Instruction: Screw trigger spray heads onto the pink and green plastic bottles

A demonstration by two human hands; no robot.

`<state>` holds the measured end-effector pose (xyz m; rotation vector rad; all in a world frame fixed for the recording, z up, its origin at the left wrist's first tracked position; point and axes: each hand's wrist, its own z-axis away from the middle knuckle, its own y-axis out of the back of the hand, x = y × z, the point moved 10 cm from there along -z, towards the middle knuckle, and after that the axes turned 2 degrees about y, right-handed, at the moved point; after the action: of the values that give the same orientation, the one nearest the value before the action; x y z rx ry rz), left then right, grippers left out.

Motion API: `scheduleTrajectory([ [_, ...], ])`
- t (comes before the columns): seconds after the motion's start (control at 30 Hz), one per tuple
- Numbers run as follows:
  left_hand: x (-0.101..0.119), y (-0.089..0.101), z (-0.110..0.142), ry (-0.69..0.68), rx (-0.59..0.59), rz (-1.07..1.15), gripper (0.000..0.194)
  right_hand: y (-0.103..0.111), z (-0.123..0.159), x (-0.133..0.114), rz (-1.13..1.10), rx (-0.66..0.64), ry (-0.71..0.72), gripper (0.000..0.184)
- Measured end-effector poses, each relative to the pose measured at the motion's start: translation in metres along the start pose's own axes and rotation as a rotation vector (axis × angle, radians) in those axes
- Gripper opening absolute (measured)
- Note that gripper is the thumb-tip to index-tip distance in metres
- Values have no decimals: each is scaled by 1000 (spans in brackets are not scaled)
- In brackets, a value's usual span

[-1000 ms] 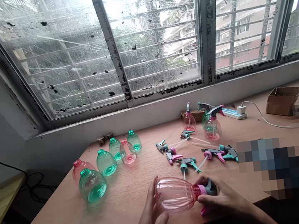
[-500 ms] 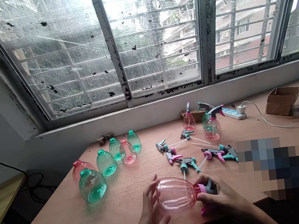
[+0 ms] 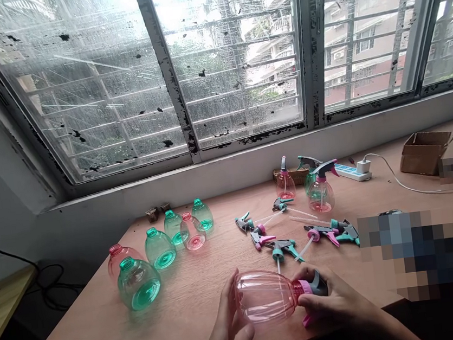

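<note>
A clear pink spray bottle lies sideways between my hands above the front edge of the wooden table. My left hand cups its round base, fingers wrapped round it. My right hand is closed on the pink collar and grey trigger head at the bottle's neck. Several loose trigger heads with dip tubes lie just beyond the bottle.
Several green and pink headless bottles stand at the left. Three assembled spray bottles stand near the window sill, beside a power strip with a white cable. A cardboard box sits at the far right.
My left hand's fingers shifted slightly on the bottle's base; the bottle and right hand have hardly moved. The view tilted a little.
</note>
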<state>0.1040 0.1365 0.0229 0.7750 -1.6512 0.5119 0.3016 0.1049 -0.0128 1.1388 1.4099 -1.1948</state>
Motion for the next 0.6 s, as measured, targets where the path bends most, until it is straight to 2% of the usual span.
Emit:
scheduleTrajectory([
  [0.3,-4,-1,-3,-82,26,96,69,3,-1,5,10,30,-5,44],
  [0.47,-4,0,-2,-98,63,66,62,-1,1,-2,-29,-8,-18,39],
  [0.6,-6,3,-3,-77,74,45,54,0,1,0,-33,13,-37,42],
])
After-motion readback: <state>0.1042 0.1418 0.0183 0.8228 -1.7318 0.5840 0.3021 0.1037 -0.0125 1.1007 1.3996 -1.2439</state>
